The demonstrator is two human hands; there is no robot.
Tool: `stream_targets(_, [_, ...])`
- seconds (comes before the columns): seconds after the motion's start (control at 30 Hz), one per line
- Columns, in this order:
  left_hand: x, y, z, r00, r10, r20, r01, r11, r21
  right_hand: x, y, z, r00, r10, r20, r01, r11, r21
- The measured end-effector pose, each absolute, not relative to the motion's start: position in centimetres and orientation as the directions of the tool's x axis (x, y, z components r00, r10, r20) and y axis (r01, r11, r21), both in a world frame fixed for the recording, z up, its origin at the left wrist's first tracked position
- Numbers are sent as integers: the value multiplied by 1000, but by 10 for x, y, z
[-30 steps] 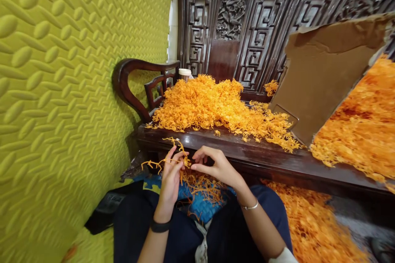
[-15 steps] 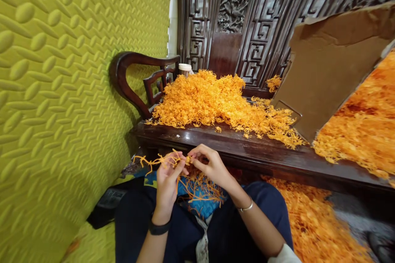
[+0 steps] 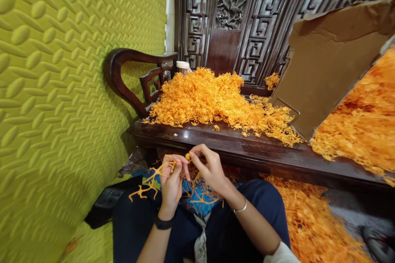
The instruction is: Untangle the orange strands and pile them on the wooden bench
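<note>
1. The left hand is closed around a branched orange sprig, thin and twiggy, with forked tips that splay out to the left and below the fingers.
2. The right hand pinches a small orange piece between thumb and forefinger, right at the top of the left hand's fingertips; the 2 hands touch there.
3. Both hands hover above the person's lap, just in front of the front edge of the wooden bench.
4. Below the hands, a loose tangle of orange strands lies on a blue cloth spread over the dark trousers.
5. The left wrist wears a black band; the right wrist wears a thin silver bangle.
6. On the bench seat a tall heap of the same orange stuff rises near the left armrest and thins out toward the front edge, fine, frilly and bright.
7. A brown cardboard sheet leans against the carved backrest, and a second orange mass spreads to its right.
8. A white cap peeks out behind the heap at the back left corner of the seat.
9. More orange strands cover the floor beside the right knee.
10. A padded green wall fills the left side.
</note>
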State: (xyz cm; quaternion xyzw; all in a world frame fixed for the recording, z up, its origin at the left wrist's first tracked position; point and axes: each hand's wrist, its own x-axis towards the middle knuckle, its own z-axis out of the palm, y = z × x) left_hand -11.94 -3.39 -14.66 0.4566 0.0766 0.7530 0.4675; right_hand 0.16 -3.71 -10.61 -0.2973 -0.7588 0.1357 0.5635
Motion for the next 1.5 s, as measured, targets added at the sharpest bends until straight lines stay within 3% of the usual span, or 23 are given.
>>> stream_targets(0.1, [-110,-36,-146,-151,746,649,-660,-565,495,-4,-43,-110,-150,438,886,410,843,-348])
stream_targets(0.23, [-99,-44,-140,-160,729,665,-691,-564,452,-11,-48,-111,-78,349,934,477,835,-273])
stream_targets(0.3, [-99,-51,-138,-181,717,673,-706,-571,419,-1,-44,-102,43,316,948,499,815,-295])
stream_targets(0.4, [-110,-61,-134,-227,678,699,-710,-607,357,40,-26,-79,497,220,839,434,775,-460])
stream_targets(0.47, [-120,-61,-130,-189,687,702,-701,-595,393,75,-10,-68,588,223,778,393,761,-516])
stream_targets(0.63, [-128,-38,-121,-119,843,525,-821,-381,425,125,24,-78,405,397,824,518,643,-564])
stream_targets(0.87, [-119,-31,-125,-85,882,464,-901,-267,341,114,26,-85,182,440,880,729,540,-421])
stream_targets(1.0, [-119,-33,-128,-89,897,433,-901,-258,349,101,-6,-71,83,522,849,595,657,-463])
stream_targets(1.1, [-121,-33,-129,-100,912,398,-907,-248,341,90,-34,-62,-204,642,739,418,740,-528])
stream_targets(1.2, [-122,-32,-130,-87,923,375,-909,-228,348,82,-50,-60,-402,607,686,419,788,-451])
stream_targets(1.37, [-122,-30,-133,-15,940,340,-905,-157,396,82,-46,-69,-379,637,671,476,756,-449])
stream_targets(1.5, [-125,-28,-136,69,905,419,-864,-156,479,86,-42,-70,-431,647,629,464,757,-461])
